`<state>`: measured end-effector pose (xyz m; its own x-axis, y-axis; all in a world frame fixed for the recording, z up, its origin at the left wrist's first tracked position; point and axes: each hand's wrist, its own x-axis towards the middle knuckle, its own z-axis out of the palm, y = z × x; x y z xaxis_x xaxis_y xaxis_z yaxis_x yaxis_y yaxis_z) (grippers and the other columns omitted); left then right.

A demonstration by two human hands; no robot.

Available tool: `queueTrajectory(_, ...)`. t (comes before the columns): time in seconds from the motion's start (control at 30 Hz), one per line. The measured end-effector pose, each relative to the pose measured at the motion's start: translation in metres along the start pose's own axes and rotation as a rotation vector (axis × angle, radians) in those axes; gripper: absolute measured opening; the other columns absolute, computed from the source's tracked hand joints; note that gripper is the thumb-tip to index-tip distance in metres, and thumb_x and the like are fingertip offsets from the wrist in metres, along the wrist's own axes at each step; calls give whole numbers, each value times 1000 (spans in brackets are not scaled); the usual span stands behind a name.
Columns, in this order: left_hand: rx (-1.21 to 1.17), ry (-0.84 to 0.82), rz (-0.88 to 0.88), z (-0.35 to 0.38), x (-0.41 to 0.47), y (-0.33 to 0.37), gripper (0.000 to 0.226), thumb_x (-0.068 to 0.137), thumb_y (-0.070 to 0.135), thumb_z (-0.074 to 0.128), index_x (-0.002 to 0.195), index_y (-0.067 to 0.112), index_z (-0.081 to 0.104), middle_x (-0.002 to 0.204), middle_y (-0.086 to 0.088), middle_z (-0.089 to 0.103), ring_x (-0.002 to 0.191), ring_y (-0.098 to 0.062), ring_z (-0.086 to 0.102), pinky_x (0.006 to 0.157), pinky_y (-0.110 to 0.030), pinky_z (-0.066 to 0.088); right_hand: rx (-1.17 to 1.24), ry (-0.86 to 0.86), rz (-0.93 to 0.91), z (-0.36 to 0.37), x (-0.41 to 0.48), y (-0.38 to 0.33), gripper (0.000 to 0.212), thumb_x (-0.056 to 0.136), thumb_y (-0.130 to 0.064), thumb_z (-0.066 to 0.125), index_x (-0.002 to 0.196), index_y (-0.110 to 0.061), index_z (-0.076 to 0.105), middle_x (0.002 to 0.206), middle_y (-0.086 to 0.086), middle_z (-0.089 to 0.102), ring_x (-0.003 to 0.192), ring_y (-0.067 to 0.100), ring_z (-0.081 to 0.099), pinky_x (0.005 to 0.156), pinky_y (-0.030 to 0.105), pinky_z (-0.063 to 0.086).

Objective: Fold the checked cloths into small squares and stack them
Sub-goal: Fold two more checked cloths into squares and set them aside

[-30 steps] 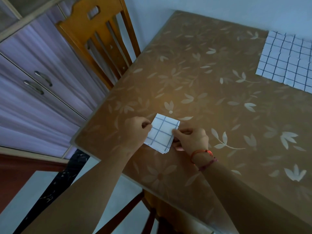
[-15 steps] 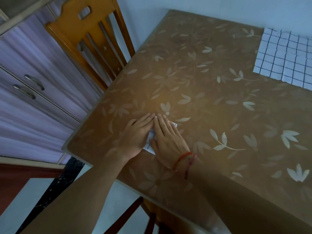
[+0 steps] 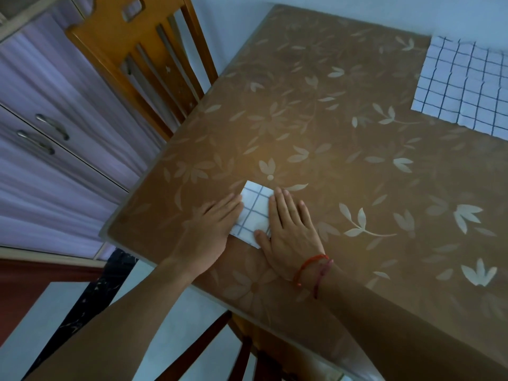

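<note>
A small folded checked cloth (image 3: 254,213), white with dark grid lines, lies flat near the table's front left corner. My left hand (image 3: 213,224) lies flat with straight fingers on the cloth's left edge. My right hand (image 3: 288,226), with red strings at the wrist, presses flat on its right side, the thumb on its lower corner. A larger unfolded checked cloth (image 3: 464,86) lies spread at the far right of the table, cut off by the frame edge.
The table (image 3: 343,149) has a brown leaf-patterned cover. A wooden chair (image 3: 145,64) stands at its left side, with purple cabinet doors (image 3: 55,111) beyond it. Another chair's frame (image 3: 209,342) shows below the front edge.
A second ago both hands pinched the small folded cloth by its edges. They then pressed flat together over it, and now they have slid apart, uncovering its middle.
</note>
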<state>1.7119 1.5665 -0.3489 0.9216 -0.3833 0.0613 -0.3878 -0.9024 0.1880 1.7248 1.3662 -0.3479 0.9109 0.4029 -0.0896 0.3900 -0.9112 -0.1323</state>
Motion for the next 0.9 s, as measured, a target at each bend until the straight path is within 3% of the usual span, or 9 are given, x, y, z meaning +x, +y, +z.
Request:
queueTrajectory(0.13,18,-39,23,-3,-47,4,58,85,-3,60,140,7,46,149,-8,41,140,-17,33,114,-28,19,26,-43,-4,-6,-2,1,79,92,-53,11,151,-1,12,160,15,6,149,27,4,121,47,9)
queueTrajectory(0.23,-98,20,-27,-12,-45,8,45,92,2,52,137,8,51,143,-5,49,134,-17,42,111,-28,33,173,-34,-18,-14,-1,2,73,95,-48,26,151,-4,14,159,16,7,148,29,4,120,47,14)
queueTrajectory(0.3,-289,110,-225,-27,-31,17,35,97,6,48,129,12,59,132,1,59,123,-12,52,102,-17,36,460,89,52,-27,-1,5,61,91,-44,36,142,-11,35,148,10,35,139,26,30,114,42,31)
queueTrajectory(0.37,-472,169,-498,-41,-14,23,30,99,11,46,121,17,65,118,10,63,106,0,56,86,-1,35,784,185,215,-41,-5,8,35,89,-34,43,120,-24,57,117,-6,61,112,14,53,92,35,47)
queueTrajectory(0.43,-785,144,-728,-48,4,25,29,100,13,44,119,16,65,112,10,65,95,5,58,74,-3,40,1141,138,440,-46,-8,8,25,88,-25,49,102,-24,69,92,-11,71,91,9,62,80,29,51)
queueTrajectory(0.5,-1031,151,-839,-49,17,23,28,99,9,44,117,12,65,110,2,67,97,-2,62,72,-10,48,1439,62,656,-43,-9,5,23,85,-23,54,90,-11,73,79,0,71,80,16,63,74,35,52)
queueTrajectory(0.57,-1092,141,-873,-49,24,22,28,98,6,44,116,8,65,106,2,67,98,-6,63,69,-11,50,1556,15,735,-40,-9,0,24,84,-22,57,84,-3,73,83,18,72,80,29,66,77,44,55)
queueTrajectory(0.7,-1154,110,-879,-48,26,22,28,99,4,43,118,4,64,107,0,66,102,-9,62,85,-22,52,1672,24,781,-47,-6,-4,22,90,-12,54,78,-6,72,89,16,74,88,32,70,81,41,55)
queueTrajectory(0.9,-1174,99,-877,-48,25,23,28,97,-1,42,111,2,67,107,-6,68,102,-16,65,86,-27,53,1715,27,786,-52,-1,-4,23,93,-9,52,102,7,67,100,21,72,94,33,70,83,42,58)
